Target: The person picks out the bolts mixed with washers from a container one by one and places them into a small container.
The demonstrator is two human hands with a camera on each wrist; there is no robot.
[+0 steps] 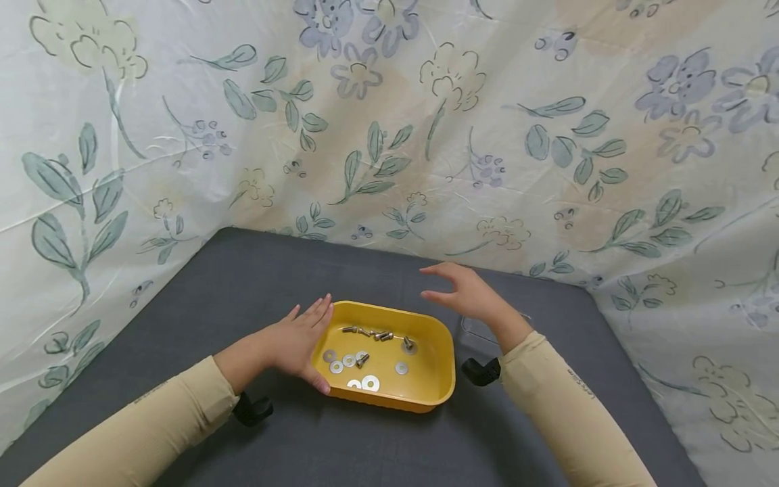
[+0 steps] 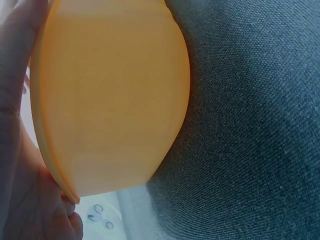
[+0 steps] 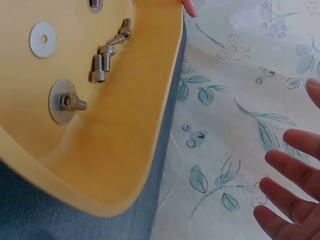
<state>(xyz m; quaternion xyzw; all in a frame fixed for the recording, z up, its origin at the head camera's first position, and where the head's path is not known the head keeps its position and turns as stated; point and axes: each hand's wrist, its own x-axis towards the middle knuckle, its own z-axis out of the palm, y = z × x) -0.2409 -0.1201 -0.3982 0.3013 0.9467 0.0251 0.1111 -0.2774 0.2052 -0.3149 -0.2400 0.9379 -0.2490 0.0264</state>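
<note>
A yellow plastic bin (image 1: 445,362) sits on the dark table, with several socket-head bolts (image 1: 383,336) and flat washers (image 1: 370,383) scattered on its floor. My left hand (image 1: 298,343) rests against the bin's left end, fingers straight across the rim and thumb near the front corner. The left wrist view shows the bin's outer wall (image 2: 110,100) beside the palm. Beyond the bin's far right corner, my right hand (image 1: 465,291) is raised with thumb and fingers spread and nothing between them. The right wrist view shows one bolt (image 3: 73,102) lying on a large washer (image 3: 56,112).
A clear plastic container (image 1: 481,333) lies right of the bin, partly hidden by the right forearm. Dark grey cloth (image 1: 274,264) covers the table. Floral curtains (image 1: 389,135) hang behind and at both sides. A black wrist device (image 1: 481,371) shows under the right wrist.
</note>
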